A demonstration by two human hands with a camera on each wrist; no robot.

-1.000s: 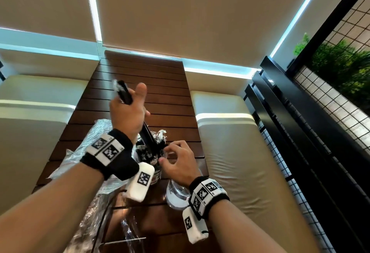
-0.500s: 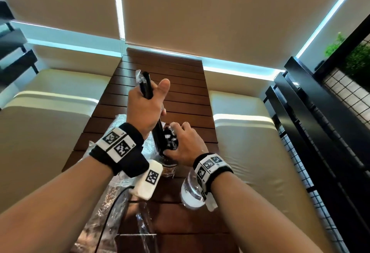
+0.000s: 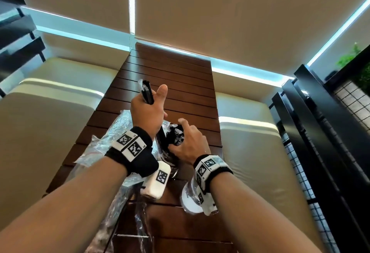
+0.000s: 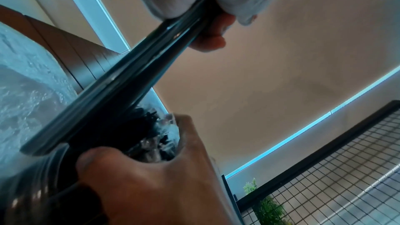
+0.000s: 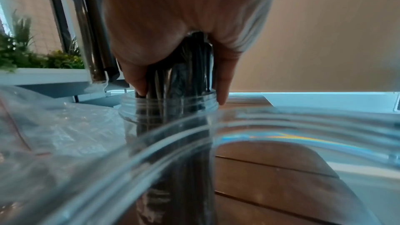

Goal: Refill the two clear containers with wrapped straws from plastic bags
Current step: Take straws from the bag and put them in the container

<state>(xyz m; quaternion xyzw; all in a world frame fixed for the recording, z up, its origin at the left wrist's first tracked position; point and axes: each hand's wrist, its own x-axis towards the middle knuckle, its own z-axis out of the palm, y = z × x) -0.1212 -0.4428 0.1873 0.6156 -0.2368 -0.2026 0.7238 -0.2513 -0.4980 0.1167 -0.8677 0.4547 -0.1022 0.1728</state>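
My left hand grips a bundle of black wrapped straws above the table, tilted, its lower end pointing down beside a clear container. That container stands upright, packed with black straws. My right hand curls round the tops of those straws, fingers reaching to the rim. In the left wrist view the held bundle crosses above the right hand. A second clear container stands under my right wrist, its rim close to the camera.
Crumpled clear plastic bags lie left of the containers on the dark slatted wooden table. Cream cushioned benches flank it on both sides. A black mesh railing with plants behind it runs along the right.
My right hand has moved from beside the container onto the straw tops and closed round them. The left hand still holds its bundle raised in much the same place.
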